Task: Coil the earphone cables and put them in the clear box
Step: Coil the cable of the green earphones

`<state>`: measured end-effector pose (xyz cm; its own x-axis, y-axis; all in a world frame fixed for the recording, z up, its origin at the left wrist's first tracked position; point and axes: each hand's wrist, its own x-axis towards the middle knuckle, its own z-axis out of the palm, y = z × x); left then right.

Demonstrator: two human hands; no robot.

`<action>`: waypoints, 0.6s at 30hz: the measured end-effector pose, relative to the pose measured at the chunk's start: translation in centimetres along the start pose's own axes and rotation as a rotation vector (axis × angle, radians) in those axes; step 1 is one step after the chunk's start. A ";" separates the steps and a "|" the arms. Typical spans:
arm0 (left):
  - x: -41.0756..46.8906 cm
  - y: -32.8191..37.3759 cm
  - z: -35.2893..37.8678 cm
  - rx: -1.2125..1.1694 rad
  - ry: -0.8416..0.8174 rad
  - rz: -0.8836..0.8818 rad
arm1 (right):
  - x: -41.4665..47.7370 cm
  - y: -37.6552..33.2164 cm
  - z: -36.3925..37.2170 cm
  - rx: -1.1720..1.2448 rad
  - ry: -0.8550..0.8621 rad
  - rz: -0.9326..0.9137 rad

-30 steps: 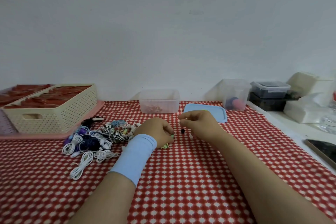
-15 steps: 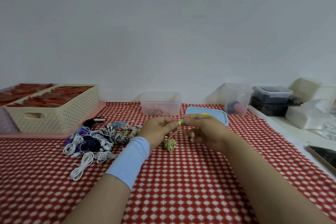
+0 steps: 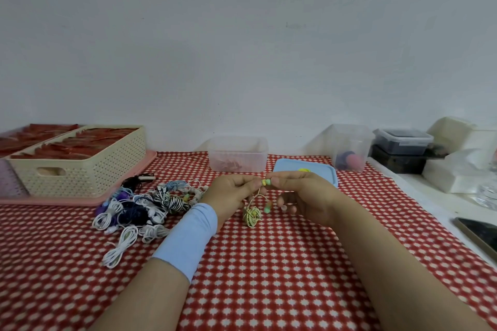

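What lies inside the clear box (image 3: pixel 238 154) shows only as a reddish blur through its wall, and the right hand (image 3: pixel 304 196) partly covers the blue lid (image 3: pixel 304 172) just right of the box. In front of the box the left hand (image 3: pixel 231 195) and right hand both pinch the bud end of the yellow-green earphone cable (image 3: pixel 252 216). Its tangled bundle hangs below and between them, and I cannot tell whether it touches the cloth.

Yellow-green earphone cable (image 3: pixel 252 216) dangling tangled above cloth; clear box (image 3: pixel 238 154) behind, apparently holding reddish coils.
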<state>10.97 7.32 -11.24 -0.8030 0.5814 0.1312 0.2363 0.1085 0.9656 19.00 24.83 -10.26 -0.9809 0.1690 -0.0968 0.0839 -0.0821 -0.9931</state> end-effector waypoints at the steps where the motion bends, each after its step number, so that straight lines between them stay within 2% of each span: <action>1: 0.0 0.0 -0.1 0.009 -0.003 0.003 | 0.0 0.0 0.0 -0.003 -0.001 0.000; 9: -0.1 -0.1 -0.4 0.092 -0.027 0.054 | -0.1 0.0 0.3 -0.020 0.006 0.051; 18: -0.1 -0.3 -0.1 -0.003 -0.043 0.070 | -0.2 0.1 0.4 0.027 -0.030 0.075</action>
<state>10.96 7.15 -11.49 -0.7604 0.6214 0.1888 0.2892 0.0636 0.9552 19.07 24.36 -10.30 -0.9768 0.1318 -0.1686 0.1531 -0.1198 -0.9809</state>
